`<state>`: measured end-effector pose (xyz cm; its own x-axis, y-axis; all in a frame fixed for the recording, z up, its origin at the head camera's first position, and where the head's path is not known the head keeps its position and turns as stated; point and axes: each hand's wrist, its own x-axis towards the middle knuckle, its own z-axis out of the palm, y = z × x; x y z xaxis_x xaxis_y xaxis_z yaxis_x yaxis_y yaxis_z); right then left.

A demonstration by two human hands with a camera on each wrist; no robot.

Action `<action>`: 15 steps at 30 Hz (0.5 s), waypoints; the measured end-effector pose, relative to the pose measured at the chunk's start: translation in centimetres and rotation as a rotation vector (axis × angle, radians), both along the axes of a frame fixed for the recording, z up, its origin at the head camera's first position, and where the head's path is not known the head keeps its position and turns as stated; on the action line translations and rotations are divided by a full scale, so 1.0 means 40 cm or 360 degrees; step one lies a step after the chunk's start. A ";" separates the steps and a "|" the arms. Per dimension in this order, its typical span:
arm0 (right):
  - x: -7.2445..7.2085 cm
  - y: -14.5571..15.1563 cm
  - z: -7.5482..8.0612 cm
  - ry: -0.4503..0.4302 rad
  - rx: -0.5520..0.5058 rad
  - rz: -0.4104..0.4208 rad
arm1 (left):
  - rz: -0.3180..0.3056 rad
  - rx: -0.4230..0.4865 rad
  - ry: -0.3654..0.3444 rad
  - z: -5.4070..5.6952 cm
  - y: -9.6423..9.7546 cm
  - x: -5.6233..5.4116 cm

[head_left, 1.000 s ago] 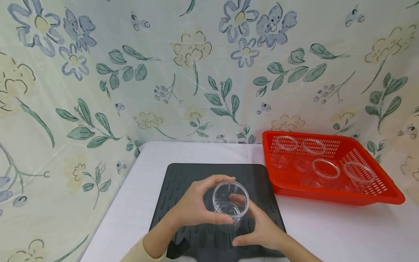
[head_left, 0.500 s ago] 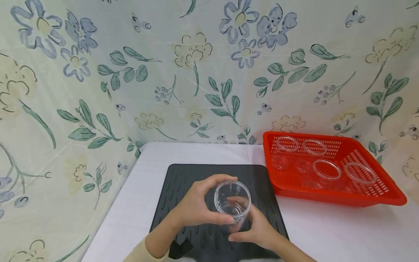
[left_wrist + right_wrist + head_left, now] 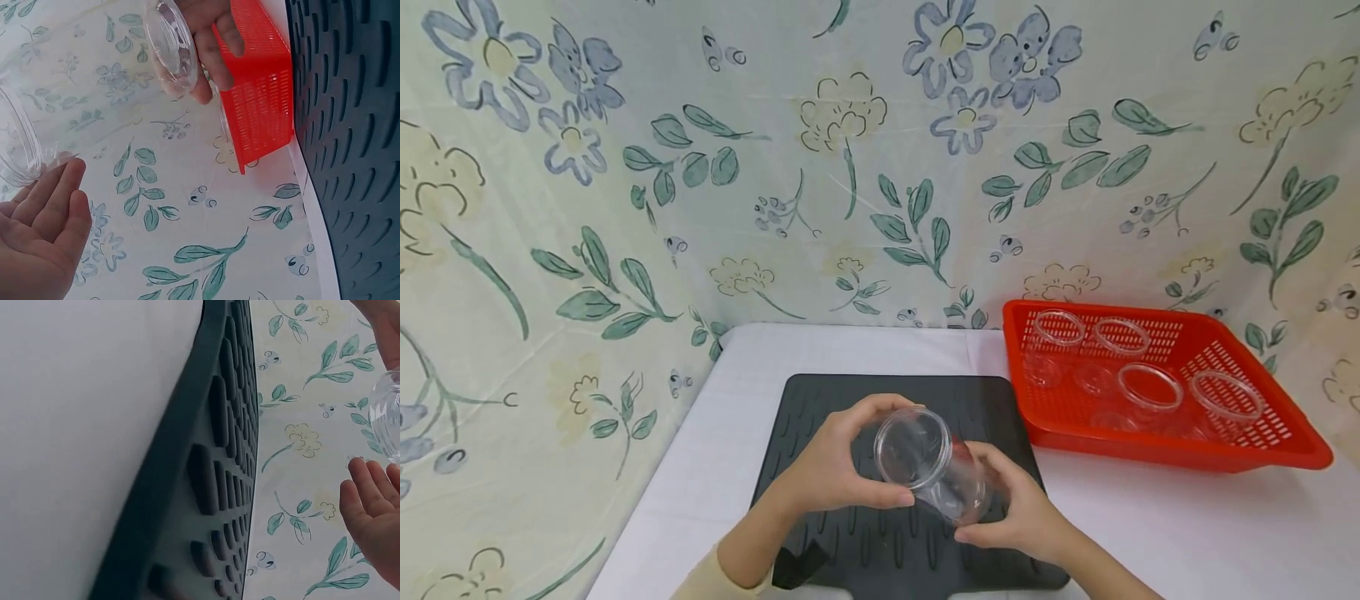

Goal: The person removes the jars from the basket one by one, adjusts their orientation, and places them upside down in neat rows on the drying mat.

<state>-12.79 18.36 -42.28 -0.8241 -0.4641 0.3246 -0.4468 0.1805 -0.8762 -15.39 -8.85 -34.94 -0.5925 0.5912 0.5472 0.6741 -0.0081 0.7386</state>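
Note:
A clear jar (image 3: 951,477) is held over the dark ribbed mat, tilted so its open rim points up and to the left. My left hand (image 3: 835,462) grips it at the rim, fingers behind and thumb in front. Around the base curl the fingers and thumb of my right hand (image 3: 1026,512). The left wrist view shows the rim beside my left hand (image 3: 44,237) and the jar's base (image 3: 172,47) against the right hand's fingers. Only part of the jar (image 3: 387,415) appears in the right wrist view, above the right hand (image 3: 378,519).
The black ribbed mat (image 3: 820,408) lies on a white-covered table (image 3: 1120,517). At the right stands a red plastic basket (image 3: 1150,454) with several similar clear jars (image 3: 1150,387) in it. A flowered cloth (image 3: 850,233) hangs behind and at the left.
The jar has gone from nearly upright to tilted, its rim swinging left and its base right. The left hand moved slightly left and the right hand moved right with the base.

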 end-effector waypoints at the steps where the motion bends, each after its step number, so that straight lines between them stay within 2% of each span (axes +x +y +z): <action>1: 0.001 0.006 0.006 -0.0019 -0.0004 -0.0005 | 0.0010 -0.0008 -0.0005 -0.002 -0.003 -0.001; 4: 0.001 0.026 0.021 -0.0030 -0.0022 0.0001 | 0.0048 -0.0041 -0.0031 -0.006 -0.013 -0.001; 7: -0.001 0.043 0.036 0.0015 -0.0054 0.0015 | 0.0096 -0.0093 -0.0060 -0.008 -0.020 0.002; 15: 0.000 0.074 0.071 0.0026 -0.0067 -0.0047 | 0.0171 -0.0226 -0.0198 -0.014 -0.028 0.008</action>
<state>-12.79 21.32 -39.45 -0.8317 -0.4252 0.3570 -0.4562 0.1569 -0.8759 -15.09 -9.96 -35.50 -0.7140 0.5869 0.3818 0.5692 0.1689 0.8047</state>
